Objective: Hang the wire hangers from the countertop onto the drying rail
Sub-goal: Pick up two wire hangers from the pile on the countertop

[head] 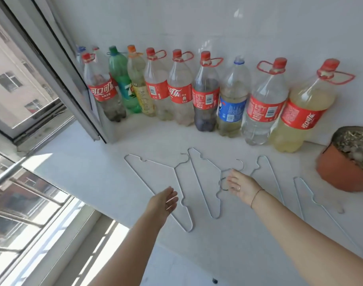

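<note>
Four wire hangers lie flat on the white countertop [94, 166], spread in a row across its middle, all apart from the bottles behind them; the leftmost hanger [156, 163] has its hook pointing toward the back wall and its long side running toward the front edge; the second hanger [200, 182] lies just beside it, its hook turned to the right; the third hanger [274, 180] sits further right with its hook curling toward the back; the fourth hanger [306, 188] stretches along the right part of the countertop toward the front right corner; the person's left hand [164, 201] reaches over the lower part of the leftmost hanger, fingers straight and close together, palm turned inward, holding nothing; whether it touches the wire cannot be told; the right hand [241, 186] is stretched out with fingers straight and slightly spread, its fingertips [230, 179] at the hooks of the second and third hangers, not curled round either; a ring shows on one finger and a thin bracelet on the wrist; a row of plastic bottles [205, 96] stands along the back edge against the tiled wall, most with red labels and red caps, one green, one with a blue label; an orange flower pot [341, 172] stands at the right edge; an open window [32, 89] is at the left edge of the countertop
</note>
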